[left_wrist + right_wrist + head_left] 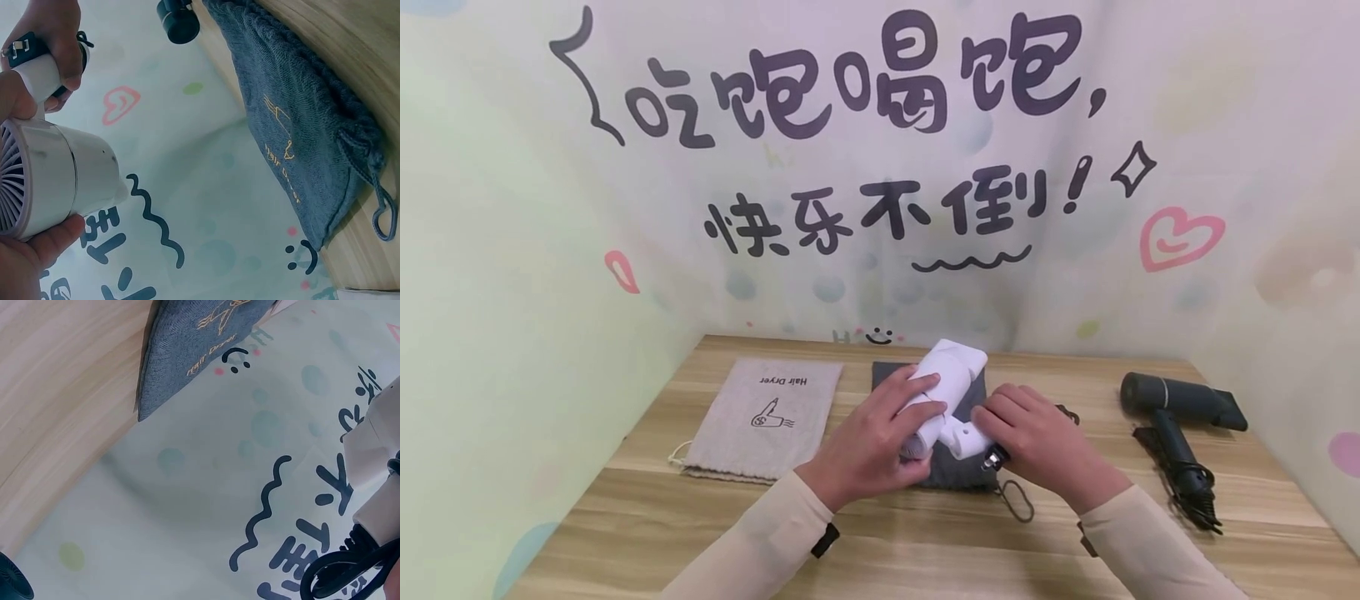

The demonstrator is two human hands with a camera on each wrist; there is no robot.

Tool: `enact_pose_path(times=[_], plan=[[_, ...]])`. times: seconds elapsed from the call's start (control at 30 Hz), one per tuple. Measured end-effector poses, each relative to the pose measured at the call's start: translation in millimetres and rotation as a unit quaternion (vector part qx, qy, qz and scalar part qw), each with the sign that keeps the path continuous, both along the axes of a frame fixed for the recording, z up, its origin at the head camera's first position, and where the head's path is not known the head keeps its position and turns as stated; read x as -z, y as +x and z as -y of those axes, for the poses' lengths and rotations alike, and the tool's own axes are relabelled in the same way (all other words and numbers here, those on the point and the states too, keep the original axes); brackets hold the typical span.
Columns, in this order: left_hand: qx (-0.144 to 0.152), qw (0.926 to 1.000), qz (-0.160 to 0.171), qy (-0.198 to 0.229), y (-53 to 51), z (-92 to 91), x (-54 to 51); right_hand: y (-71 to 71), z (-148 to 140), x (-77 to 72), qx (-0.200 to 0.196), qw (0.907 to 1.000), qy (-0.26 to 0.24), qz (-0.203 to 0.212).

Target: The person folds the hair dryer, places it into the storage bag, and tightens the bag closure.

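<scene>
Sleeved left grip and right grip hold the white dryer well inside the table's side edges.

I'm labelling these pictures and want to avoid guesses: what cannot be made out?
White hair dryer, head view: the right hand hides part of its handle.
Black hair dryer, left wrist view: the top edge cuts off most of it.
Beige pouch, head view: its upper side hides any contents.
Dark pouch, head view: the left hand and white hair dryer cover much of it.
</scene>
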State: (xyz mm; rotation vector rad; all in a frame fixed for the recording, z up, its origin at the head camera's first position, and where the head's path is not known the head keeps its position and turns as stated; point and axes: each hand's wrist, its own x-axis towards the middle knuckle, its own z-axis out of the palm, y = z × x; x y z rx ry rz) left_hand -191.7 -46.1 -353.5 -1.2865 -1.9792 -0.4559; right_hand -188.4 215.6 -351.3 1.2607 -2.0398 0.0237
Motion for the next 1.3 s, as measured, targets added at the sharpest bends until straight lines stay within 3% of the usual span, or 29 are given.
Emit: enact_pose_path(times=[0.47,1.3], plan=[[0.02,0.9998,0.0,-0.006,1.0,8.3,-5.6,1.8,7,-1.7,-0.021,0.9997,-0.001,0.01],[0.022,0.9997,0.0,0.007,3.3,7.4,1.6,4.5,5,4.8,-0.021,0.9997,0.008,-0.003]])
